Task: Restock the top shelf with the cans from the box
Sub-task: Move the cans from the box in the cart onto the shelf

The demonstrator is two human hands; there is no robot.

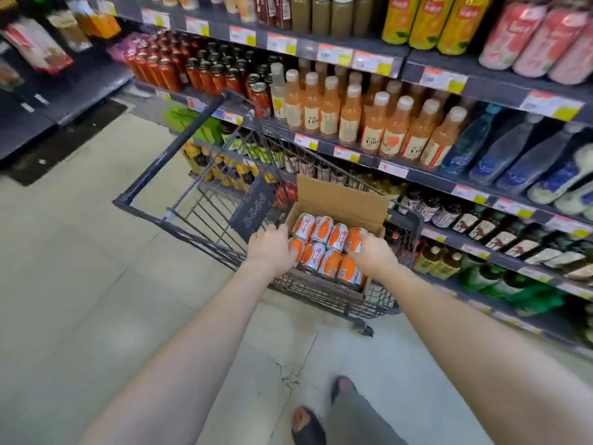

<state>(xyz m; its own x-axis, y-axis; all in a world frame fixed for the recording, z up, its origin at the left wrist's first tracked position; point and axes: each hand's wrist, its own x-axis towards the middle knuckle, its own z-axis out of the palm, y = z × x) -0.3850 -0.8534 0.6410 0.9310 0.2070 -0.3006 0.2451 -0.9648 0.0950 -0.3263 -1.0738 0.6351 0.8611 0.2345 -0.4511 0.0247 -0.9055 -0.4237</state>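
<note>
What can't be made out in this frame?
Head view only.
Grip of left hand and right hand: fingertips hidden among the cans.
Any lower layer in the box: covered by the cans.
Shelving above the yellow bottles: cut off by the upper edge.
Text on price tags: blurred.

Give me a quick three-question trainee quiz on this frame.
1. Multiple choice: the box of cans sits A) on the floor, B) in the cart, C) on a shelf.
2. True or false: the left hand rests on the cart handle.
3. Fill in: the cans are white and ____.
Key: 1 B. 2 false: it and the right hand are each on a can in the box. 3 orange.
</note>
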